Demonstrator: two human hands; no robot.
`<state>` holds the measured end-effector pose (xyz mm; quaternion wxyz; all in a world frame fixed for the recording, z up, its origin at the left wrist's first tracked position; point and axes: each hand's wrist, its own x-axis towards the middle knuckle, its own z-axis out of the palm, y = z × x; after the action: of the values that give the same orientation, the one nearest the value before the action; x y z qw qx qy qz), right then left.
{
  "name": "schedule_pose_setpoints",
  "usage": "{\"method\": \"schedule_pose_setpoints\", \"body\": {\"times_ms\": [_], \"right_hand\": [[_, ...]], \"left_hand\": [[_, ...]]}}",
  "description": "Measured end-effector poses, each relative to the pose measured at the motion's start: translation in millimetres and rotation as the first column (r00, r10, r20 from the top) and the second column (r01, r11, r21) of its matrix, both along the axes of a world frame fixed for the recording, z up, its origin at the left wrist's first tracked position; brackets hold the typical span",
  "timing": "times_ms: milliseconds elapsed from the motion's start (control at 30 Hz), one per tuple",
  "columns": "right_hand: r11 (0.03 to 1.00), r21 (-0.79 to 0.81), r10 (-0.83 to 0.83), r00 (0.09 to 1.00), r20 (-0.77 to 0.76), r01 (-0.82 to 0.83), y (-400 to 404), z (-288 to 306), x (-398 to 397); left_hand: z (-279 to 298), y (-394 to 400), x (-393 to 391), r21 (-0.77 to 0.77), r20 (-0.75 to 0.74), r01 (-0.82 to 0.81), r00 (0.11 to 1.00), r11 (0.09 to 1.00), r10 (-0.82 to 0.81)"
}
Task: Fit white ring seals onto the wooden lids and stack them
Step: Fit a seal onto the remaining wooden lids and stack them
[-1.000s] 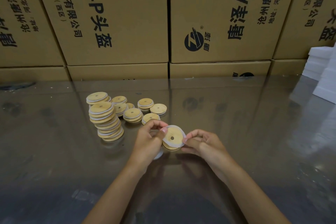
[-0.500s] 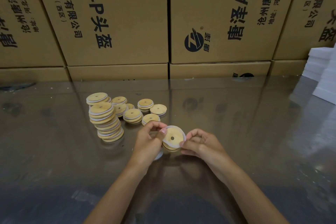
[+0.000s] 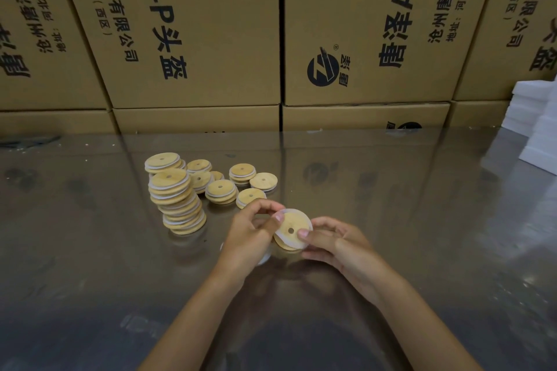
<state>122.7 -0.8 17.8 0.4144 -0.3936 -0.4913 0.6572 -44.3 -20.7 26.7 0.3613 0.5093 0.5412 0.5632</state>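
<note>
Both hands meet over the bench (image 3: 422,220) mid-area, a bit toward the near edge. Left hand (image 3: 250,235) & right hand (image 3: 337,242) hold one wooden lid (image 3: 291,230) between them, tilted w/ its face toward the camera, small center hole visible. Left fingers (image 3: 272,221) curled, thumb tip pressing the lid's upper-left rim; right fingers (image 3: 303,232) curled, thumb tip on the lid face just right of the hole. White ring seal (image 3: 297,214) runs around the lid's rim, showing along top & lower-left edge; can't tell if fully seated. At least one more lid sits right behind the held one, edge peeking out below. Something white shows under the left hand at the bench surface; too hidden to ID.

Left of the hands, toward the bench's far-left side: tall leaning stack of lids (image 3: 177,202) w/ white seals between layers. Behind & right of it, short stacks (image 3: 221,191) and single lids clustered close together.

Cardboard boxes (image 3: 193,27) w/ printed Chinese text stand along the far edge. White foam blocks (image 3: 539,126) sit at the far-right corner.
</note>
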Motion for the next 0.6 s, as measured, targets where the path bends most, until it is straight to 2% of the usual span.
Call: {"method": "schedule_pose_setpoints", "body": {"times_ms": [100, 300, 600], "right_hand": [[0.999, 0.045, 0.019, 0.997, 0.072, -0.022, -2.5, -1.7, -2.1], [0.996, 0.083, -0.015, 0.998, 0.059, 0.01, -1.7, -3.0, -1.8], [0.993, 0.092, -0.062, 0.995, -0.078, 0.069, 1.0, -5.2, -0.1]], "left_hand": [[0.2, -0.8, 2.6, -0.023, -0.04, 0.069, 0.997, 0.997, -0.07], [1.2, 3.2, -0.6, -0.063, 0.031, 0.028, 0.999, 0.998, -0.027], [6.6, 2.9, -5.4, -0.107, -0.003, 0.079, 0.997, 0.991, -0.08]]}}
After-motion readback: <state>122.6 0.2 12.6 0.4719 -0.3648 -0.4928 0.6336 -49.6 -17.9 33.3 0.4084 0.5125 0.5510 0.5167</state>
